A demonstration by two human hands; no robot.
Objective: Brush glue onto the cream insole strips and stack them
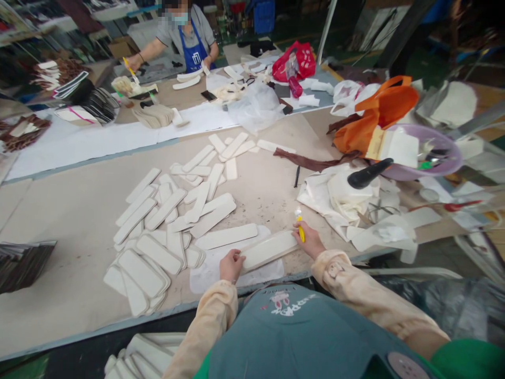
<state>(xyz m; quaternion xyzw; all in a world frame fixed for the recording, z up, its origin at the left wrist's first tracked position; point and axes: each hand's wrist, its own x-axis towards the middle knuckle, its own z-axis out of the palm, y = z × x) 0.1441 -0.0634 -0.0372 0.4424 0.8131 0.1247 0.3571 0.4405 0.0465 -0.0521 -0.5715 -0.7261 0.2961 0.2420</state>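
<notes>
Head view: left hand (231, 265) pins a white strip (269, 249), right hand (309, 239) grips a yellow brush (300, 230) — bristles indistinct.

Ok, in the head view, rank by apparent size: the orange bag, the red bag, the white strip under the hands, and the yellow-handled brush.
1. Orange fabric bag.
2. Red plastic bag, though it lies farther away, so its true size is unsure.
3. Long white rounded strip, held by the left hand.
4. Yellow-handled brush in the right hand.
</notes>
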